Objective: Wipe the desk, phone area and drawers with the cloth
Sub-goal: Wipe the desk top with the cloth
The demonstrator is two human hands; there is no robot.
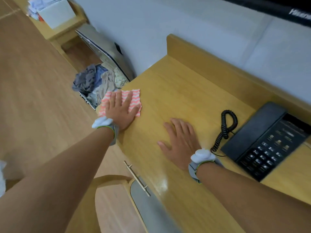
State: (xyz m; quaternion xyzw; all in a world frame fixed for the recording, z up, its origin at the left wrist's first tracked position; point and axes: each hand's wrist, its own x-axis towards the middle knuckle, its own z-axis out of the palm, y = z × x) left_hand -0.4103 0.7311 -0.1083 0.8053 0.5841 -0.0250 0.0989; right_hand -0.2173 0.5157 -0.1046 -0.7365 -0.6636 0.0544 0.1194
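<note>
A pink and white zigzag cloth [134, 98] lies flat on the left corner of the wooden desk [176, 91]. My left hand [120, 110] presses flat on the cloth, fingers spread, partly covering it. Flat on the bare desk top to the right rests my right hand [180, 140], fingers apart, holding nothing. A black desk phone [269, 143] with a coiled cord [224, 128] sits at the desk's right side, just beyond my right hand. Below the desk's front edge, a grey drawer front [144, 199] with a metal bar handle [137, 178] shows.
An open silver suitcase [104, 49] full of crumpled clothes [99, 81] lies on the wood floor left of the desk. A low wooden shelf [55, 31] with a white box stands farther back. A raised wooden backboard [218, 64] runs along the desk against the white wall.
</note>
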